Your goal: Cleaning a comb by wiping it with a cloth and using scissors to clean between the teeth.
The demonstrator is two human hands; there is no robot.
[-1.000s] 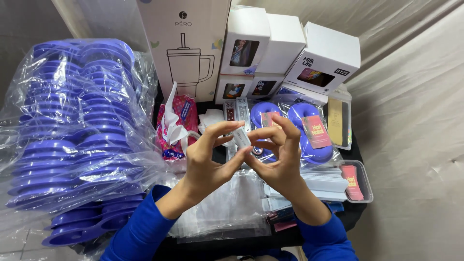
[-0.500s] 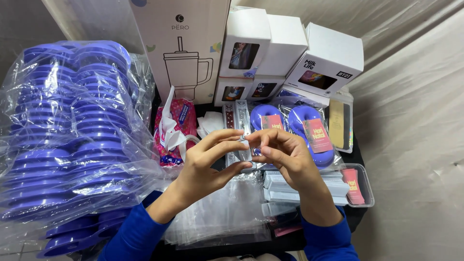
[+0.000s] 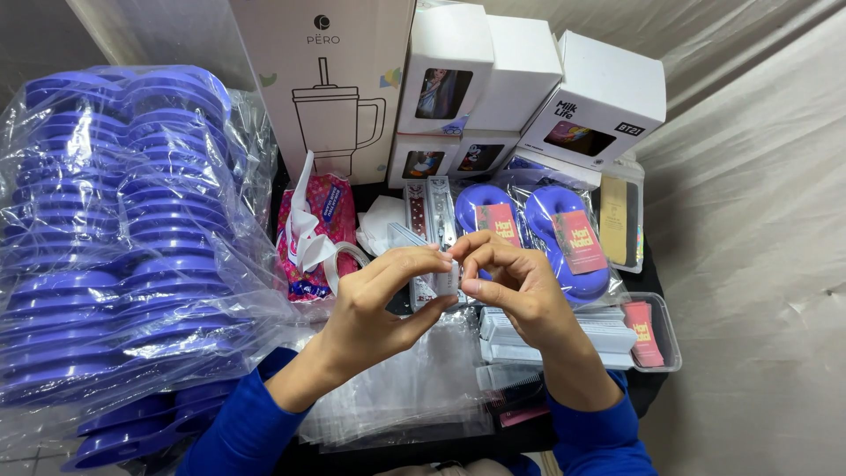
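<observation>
Two purple items in clear wrap

Two hands, left hand and right hand, pinch one small clear packet. Behind the fingers sit two purple cases and five white boxes.

- The small white packet pinched between the left hand and the right hand is mostly covered by fingertips; its kind cannot be told.
- The stack of purple plastic lids in clear wrap is cut off by the left and bottom edges.
- The tall white cardboard box with a tumbler drawing is cropped at the top.
- The dark worktop is almost wholly hidden under goods.
- Both blue sleeves are cut off at the bottom edge.
</observation>
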